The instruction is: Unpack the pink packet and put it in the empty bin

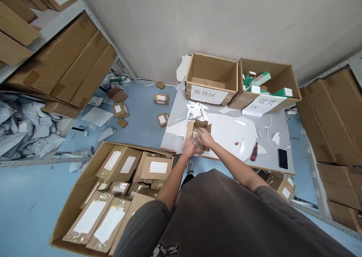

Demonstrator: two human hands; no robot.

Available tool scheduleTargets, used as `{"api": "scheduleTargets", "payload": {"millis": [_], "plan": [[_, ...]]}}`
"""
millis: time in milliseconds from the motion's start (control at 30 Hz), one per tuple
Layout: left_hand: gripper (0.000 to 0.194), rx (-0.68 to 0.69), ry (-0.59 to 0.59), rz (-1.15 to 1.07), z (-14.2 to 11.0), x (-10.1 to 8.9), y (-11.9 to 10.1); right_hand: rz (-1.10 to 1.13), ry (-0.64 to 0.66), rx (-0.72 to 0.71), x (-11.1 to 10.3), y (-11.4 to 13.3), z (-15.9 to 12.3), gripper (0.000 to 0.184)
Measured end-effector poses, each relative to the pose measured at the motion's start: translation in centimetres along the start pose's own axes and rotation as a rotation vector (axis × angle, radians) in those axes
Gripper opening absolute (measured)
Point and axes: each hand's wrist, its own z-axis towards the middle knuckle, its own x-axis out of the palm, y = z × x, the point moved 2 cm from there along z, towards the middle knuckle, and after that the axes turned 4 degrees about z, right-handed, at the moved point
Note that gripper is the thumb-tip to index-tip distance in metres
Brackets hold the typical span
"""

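Observation:
A small open cardboard box (206, 128) stands near the front edge of the table with its flaps up. My left hand (190, 148) is closed at its near left side, fingers against the cardboard. My right hand (205, 137) reaches over the opening from the right, its fingers bent down inside against a pale item (197, 141). What kind of item this is cannot be made out, as both hands partly cover it. Behind the box lies a heap of crumpled white paper strips (197, 109).
Two labelled cartons (212, 70) (268, 66) line the table's back; the right one holds green boxes. A red-black cutter (254, 151) and a phone (283, 159) lie right. A large carton of parcels (113, 193) stands left. Shelves (319, 189) flank both sides.

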Motion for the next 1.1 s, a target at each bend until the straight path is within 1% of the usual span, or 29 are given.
{"api": "scheduleTargets", "payload": {"millis": [67, 133, 233, 300, 400, 500, 567, 633, 700, 867, 967, 1033, 1100], "plan": [[0.019, -0.008, -0.026, 0.012, -0.5, -0.1, 0.0, -0.030, 0.163, 0.085, 1.9, 0.5, 0.8, 0.070], [0.021, -0.040, -0.054, 0.022, -1.0, 0.1, 0.0, -0.068, 0.294, 0.215, 3.2, 0.3, 2.1, 0.079], [0.020, -0.084, -0.099, 0.027, -1.7, 0.7, -0.1, -0.115, 0.413, 0.373, 4.6, -0.7, 4.4, 0.086], [0.019, -0.093, -0.122, 0.021, -1.9, 1.3, -0.1, -0.127, 0.449, 0.400, 5.6, -1.3, 5.7, 0.085], [0.017, -0.105, -0.138, -0.003, -1.8, 2.0, 0.0, -0.142, 0.461, 0.388, 7.1, -2.1, 6.9, 0.081], [0.015, -0.116, -0.125, -0.032, -1.7, 2.3, 0.2, -0.163, 0.433, 0.360, 8.2, -2.6, 6.9, 0.068], [0.014, -0.120, -0.125, -0.046, -1.6, 2.3, 0.2, -0.165, 0.416, 0.333, 8.6, -2.8, 6.5, 0.059], [0.014, -0.124, -0.136, -0.051, -1.6, 2.2, 0.1, -0.174, 0.405, 0.309, 8.7, -3.1, 6.3, 0.058], [0.015, -0.129, -0.145, -0.049, -1.6, 2.2, 0.0, -0.194, 0.404, 0.303, 8.6, -3.4, 6.6, 0.062], [0.015, -0.119, -0.148, -0.030, -1.6, 2.1, 0.1, -0.215, 0.416, 0.312, 7.5, -4.3, 8.9, 0.066], [0.015, -0.121, -0.142, -0.026, -1.6, 2.0, 0.2, -0.184, 0.469, 0.299, 6.5, -4.5, 9.5, 0.072], [0.015, -0.125, -0.136, -0.027, -1.6, 2.0, 0.2, -0.142, 0.519, 0.285, 5.7, -4.2, 9.2, 0.069], [0.017, -0.130, -0.131, -0.027, -1.5, 1.9, 0.2, -0.115, 0.534, 0.263, 4.8, -3.6, 8.6, 0.063]]}}
